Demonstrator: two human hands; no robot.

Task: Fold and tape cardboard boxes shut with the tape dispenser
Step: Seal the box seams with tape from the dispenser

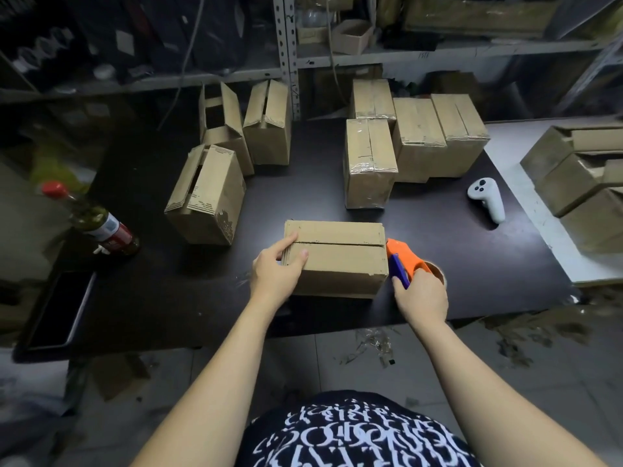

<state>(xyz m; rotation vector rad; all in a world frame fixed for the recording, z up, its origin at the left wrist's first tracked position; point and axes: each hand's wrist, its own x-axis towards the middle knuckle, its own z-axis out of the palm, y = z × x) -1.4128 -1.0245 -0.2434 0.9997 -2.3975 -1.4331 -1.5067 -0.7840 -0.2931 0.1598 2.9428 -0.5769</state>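
A small cardboard box point(340, 254) lies on the dark table point(168, 281) in front of me, its two top flaps folded shut with a bare seam running left to right. My left hand point(276, 269) grips the box's left end, thumb on top. My right hand point(421, 294) holds an orange and blue tape dispenser point(403, 257) with a brown tape roll, its orange nose touching the right end of the seam.
Three untaped boxes point(205, 197) stand at the back left and several taped boxes point(369, 163) at the back right. A red-capped bottle point(97, 224) lies at the left edge, a white controller point(488, 197) at the right. More boxes point(580, 183) sit on a white surface.
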